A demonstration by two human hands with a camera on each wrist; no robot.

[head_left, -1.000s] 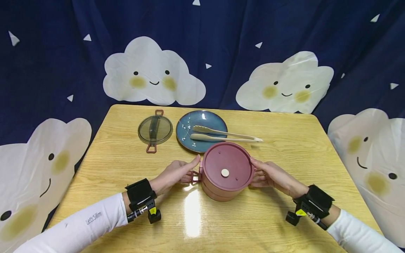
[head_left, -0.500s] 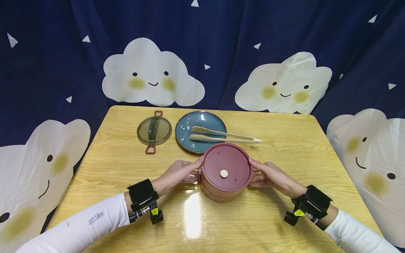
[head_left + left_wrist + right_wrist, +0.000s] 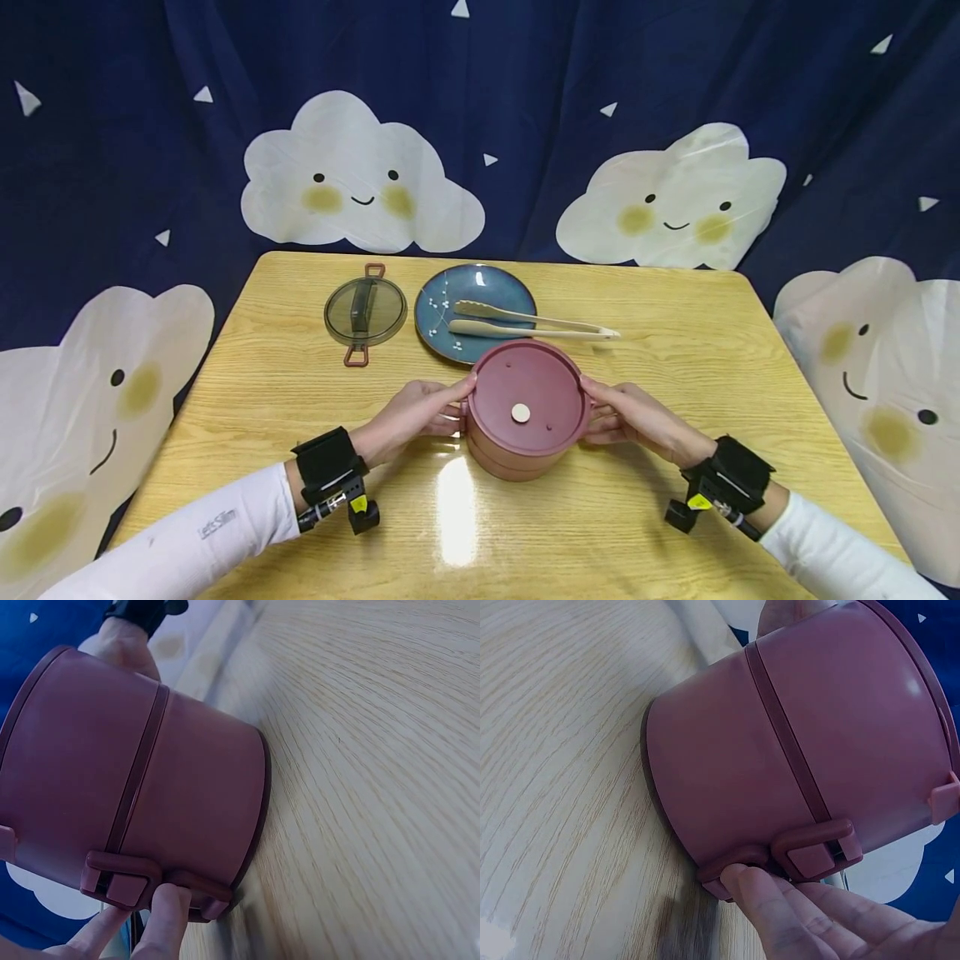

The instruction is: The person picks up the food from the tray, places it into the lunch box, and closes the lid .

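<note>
A pink two-tier lunch box (image 3: 532, 387) with a recessed lid and a small cream button stands upright in front of me in the head view. On its left side my left hand (image 3: 416, 414) holds it, the thumb at the lid's rim and the fingers by the side handles. My right hand (image 3: 637, 418) grips the opposite side the same way. Both wrist views show the seam between the tiers, clips on the wall and fingertips at the lower handle (image 3: 202, 895). The base appears to be on or very near the table; a small gap cannot be ruled out.
A blue plate (image 3: 513, 289) with a white blossom pattern lies just behind the lunch box. Beige tongs (image 3: 491, 329) rest across it, their end over the right rim. Farther left is a see-through lid (image 3: 384, 315) with two reddish handles. The wooden table (image 3: 690, 325) ends at a dark curtain.
The lunch box has shifted slightly left, both hands moving with it. My left fingers have come in closer round its side handle. The plate, tongs and see-through lid have stayed put.
</note>
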